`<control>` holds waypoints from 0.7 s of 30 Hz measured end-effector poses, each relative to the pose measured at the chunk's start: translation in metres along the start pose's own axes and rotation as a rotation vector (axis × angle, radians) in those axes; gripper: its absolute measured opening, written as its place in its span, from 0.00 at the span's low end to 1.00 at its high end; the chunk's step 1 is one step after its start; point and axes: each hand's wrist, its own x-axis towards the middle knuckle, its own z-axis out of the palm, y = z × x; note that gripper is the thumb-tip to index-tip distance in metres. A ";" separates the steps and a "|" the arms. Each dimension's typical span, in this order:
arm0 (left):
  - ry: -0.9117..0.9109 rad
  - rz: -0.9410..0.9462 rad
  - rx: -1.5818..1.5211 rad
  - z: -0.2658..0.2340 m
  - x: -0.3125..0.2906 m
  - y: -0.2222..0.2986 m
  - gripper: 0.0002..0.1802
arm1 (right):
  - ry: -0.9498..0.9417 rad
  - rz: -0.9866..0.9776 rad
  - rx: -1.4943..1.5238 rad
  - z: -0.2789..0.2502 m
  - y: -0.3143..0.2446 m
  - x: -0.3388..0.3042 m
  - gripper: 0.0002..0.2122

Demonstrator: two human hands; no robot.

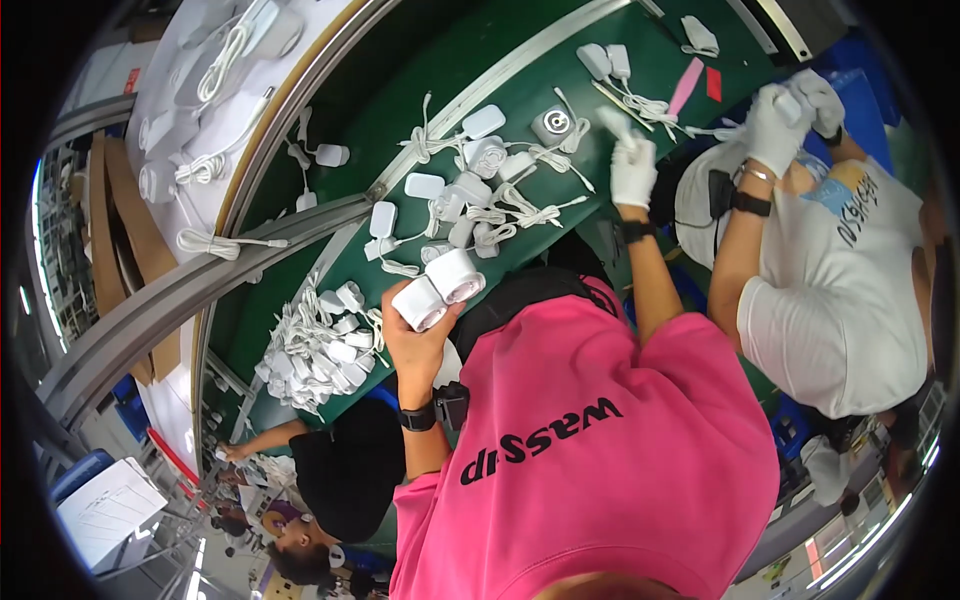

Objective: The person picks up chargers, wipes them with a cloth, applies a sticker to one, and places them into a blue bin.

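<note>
My bare left hand (412, 340) is closed around two stubby white housings, a rounder one (455, 275) and a boxier one (419, 304) side by side. They sit just over the near edge of the green work surface (375, 95). Out to the right, my right hand (632, 172), in a white glove, is raised with curled fingers. A motion-blurred white piece (612, 123) sticks out past them; its kind cannot be made out. Between my hands lies a spread of white power adapters (484, 122) with bundled cables (520, 210).
A heap of white adapters and cables (318, 350) lies to the left. A metal rail (250, 225) crosses toward a white shelf (190, 90). A gloved co-worker (830, 270) works at the right, near a pink strip (686, 85); another person in black (350, 470) is at the left.
</note>
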 end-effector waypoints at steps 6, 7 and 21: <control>0.048 0.132 0.135 0.007 -0.001 0.010 0.27 | -0.121 -1.165 -0.653 0.032 -0.093 -0.024 0.18; 0.023 0.156 0.154 0.009 0.001 0.020 0.27 | -0.140 -1.175 -0.642 0.038 -0.090 -0.024 0.18; 0.093 0.540 0.042 -0.005 -0.018 0.026 0.28 | -0.098 -0.460 0.320 0.064 -0.083 0.005 0.17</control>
